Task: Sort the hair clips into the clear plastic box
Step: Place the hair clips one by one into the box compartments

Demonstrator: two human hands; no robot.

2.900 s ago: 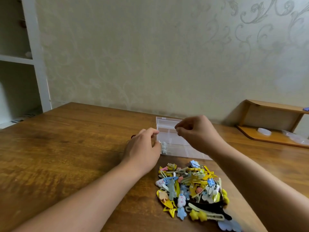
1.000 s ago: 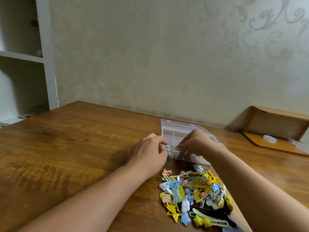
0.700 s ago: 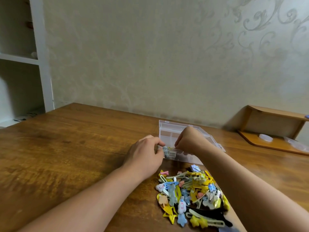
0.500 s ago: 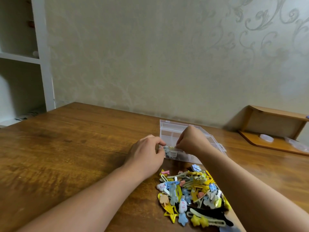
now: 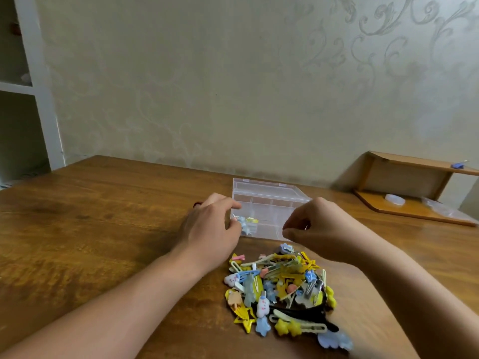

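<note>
A clear plastic compartment box (image 5: 269, 203) is gripped at its left edge by the left hand (image 5: 210, 229). The right hand (image 5: 318, 224) is curled, empty, at its right. Colourful hair clips (image 5: 280, 288) are heaped at six o'clock on the brown wooden table (image 5: 90, 216), with open room at nine o'clock.

A wooden table (image 5: 90, 216) stands against a patterned wall (image 5: 233, 86). A white shelf (image 5: 33, 86) is at left; a small wooden shelf (image 5: 404, 187) sits at right, holding a clear lid (image 5: 394, 199).
</note>
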